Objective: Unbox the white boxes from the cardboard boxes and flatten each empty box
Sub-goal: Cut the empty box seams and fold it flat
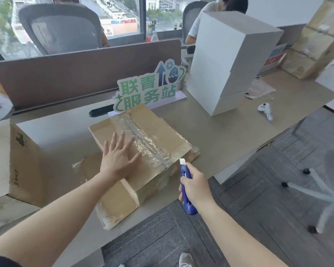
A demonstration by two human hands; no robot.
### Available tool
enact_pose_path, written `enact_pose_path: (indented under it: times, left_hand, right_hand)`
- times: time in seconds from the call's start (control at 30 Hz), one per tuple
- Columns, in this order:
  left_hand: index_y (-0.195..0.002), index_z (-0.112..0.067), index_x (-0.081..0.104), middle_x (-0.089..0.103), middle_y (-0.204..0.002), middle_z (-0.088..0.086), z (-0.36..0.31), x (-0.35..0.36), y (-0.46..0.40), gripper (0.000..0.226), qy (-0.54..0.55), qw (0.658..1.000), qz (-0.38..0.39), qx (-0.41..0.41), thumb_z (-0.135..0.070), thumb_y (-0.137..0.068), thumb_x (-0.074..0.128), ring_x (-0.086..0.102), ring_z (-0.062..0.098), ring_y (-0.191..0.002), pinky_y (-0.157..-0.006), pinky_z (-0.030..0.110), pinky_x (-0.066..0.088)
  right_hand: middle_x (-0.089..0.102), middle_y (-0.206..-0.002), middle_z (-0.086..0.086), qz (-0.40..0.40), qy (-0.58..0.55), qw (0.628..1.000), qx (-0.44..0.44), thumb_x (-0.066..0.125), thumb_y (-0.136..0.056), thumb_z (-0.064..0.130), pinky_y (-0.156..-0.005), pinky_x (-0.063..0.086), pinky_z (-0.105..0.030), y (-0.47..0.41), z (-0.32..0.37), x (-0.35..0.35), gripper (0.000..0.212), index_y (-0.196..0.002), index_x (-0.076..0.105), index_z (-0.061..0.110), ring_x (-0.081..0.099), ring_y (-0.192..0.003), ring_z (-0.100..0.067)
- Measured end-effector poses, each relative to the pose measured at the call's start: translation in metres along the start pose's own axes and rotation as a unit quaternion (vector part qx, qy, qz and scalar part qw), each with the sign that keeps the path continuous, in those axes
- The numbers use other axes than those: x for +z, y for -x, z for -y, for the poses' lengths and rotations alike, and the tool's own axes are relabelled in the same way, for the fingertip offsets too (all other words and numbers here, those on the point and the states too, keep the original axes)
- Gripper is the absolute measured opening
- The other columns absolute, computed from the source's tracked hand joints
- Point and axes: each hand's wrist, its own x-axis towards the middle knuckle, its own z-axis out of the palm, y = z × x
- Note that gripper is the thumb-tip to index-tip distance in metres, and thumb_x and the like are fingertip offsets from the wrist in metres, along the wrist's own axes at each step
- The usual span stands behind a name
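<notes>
A taped cardboard box (162, 139) lies on the desk in front of me, its top seam covered with shiny clear tape. My left hand (120, 157) rests flat on its top, fingers spread. My right hand (194, 185) grips a blue box cutter (187, 191), whose white tip sits at the near right corner of the box, close to the end of the tape seam. A stack of white boxes (226, 62) stands at the back right of the desk. At the left edge an opened cardboard box (21, 166) holds a white box (56, 130).
A green and white sign (148, 89) stands behind the taped box, in front of a brown desk divider (75, 74). A white controller (265, 110) and a tall cardboard box (320, 35) are at the right. An office chair base (316, 193) stands on the carpet.
</notes>
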Motion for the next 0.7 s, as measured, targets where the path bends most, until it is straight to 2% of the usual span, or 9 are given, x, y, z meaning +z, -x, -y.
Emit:
enact_pose_path:
  times: [0.07,0.2,0.37,0.53,0.63,0.7]
  left_hand:
    - [-0.153,-0.046,0.004,-0.011,-0.163,-0.006,-0.009,0.003,0.005,0.08,-0.025,0.998,0.021,0.046,-0.079,-0.081,0.003,-0.019,0.017,-0.149,-0.12,0.046,-0.014]
    - [-0.153,-0.048,0.008,0.0,-0.165,-0.007,-0.012,0.005,0.007,0.07,-0.05,0.997,0.034,0.049,-0.074,-0.088,0.009,-0.008,0.017,-0.151,-0.121,0.047,-0.008]
    - [-0.152,-0.047,0.017,0.008,-0.165,-0.007,-0.011,0.009,0.008,0.064,-0.057,0.997,0.021,0.05,-0.069,-0.092,0.019,0.0,0.018,-0.152,-0.12,0.049,-0.001]
    - [-0.151,-0.047,0.02,0.01,-0.164,-0.007,-0.01,0.011,0.006,0.064,-0.041,0.998,0.015,0.049,-0.07,-0.092,0.014,0.001,0.018,-0.152,-0.12,0.048,-0.002]
    - [-0.151,-0.047,0.022,0.011,-0.164,-0.007,-0.012,0.012,0.006,0.07,-0.038,0.998,0.008,0.048,-0.071,-0.088,0.005,0.002,0.017,-0.152,-0.12,0.049,-0.001]
    - [-0.151,-0.047,0.023,0.011,-0.164,-0.007,-0.013,0.012,0.006,0.068,-0.039,0.998,0.007,0.048,-0.069,-0.089,0.006,0.003,0.017,-0.152,-0.12,0.049,0.0]
  right_hand:
    - [0.053,-0.066,-0.012,-0.024,-0.058,0.998,0.008,0.04,-0.095,-0.001,-0.048,0.047,-0.031,0.001,-0.004,0.013,0.05,-0.136,0.051,0.026,0.051,-0.044,-0.023]
    - [0.054,-0.064,-0.011,-0.068,-0.12,0.99,0.014,0.041,-0.097,0.001,-0.047,0.047,-0.03,0.003,-0.009,0.029,0.05,-0.139,0.05,0.026,0.052,-0.044,-0.021]
    - [0.053,-0.066,-0.013,-0.051,-0.163,0.985,0.014,0.042,-0.098,0.001,-0.046,0.046,-0.03,0.009,-0.012,0.044,0.055,-0.144,0.046,0.031,0.052,-0.046,-0.024]
    - [0.054,-0.066,-0.014,-0.049,-0.17,0.984,0.021,0.043,-0.097,0.001,-0.046,0.047,-0.03,0.009,-0.014,0.048,0.06,-0.149,0.04,0.032,0.051,-0.047,-0.023]
    - [0.054,-0.071,-0.015,-0.024,-0.175,0.984,0.024,0.044,-0.097,0.0,-0.047,0.048,-0.03,0.015,-0.014,0.058,0.062,-0.151,0.038,0.03,0.049,-0.048,-0.021]
    - [0.054,-0.071,-0.016,-0.013,-0.186,0.982,0.025,0.044,-0.098,0.001,-0.048,0.048,-0.03,0.02,-0.015,0.066,0.061,-0.151,0.038,0.03,0.05,-0.05,-0.022]
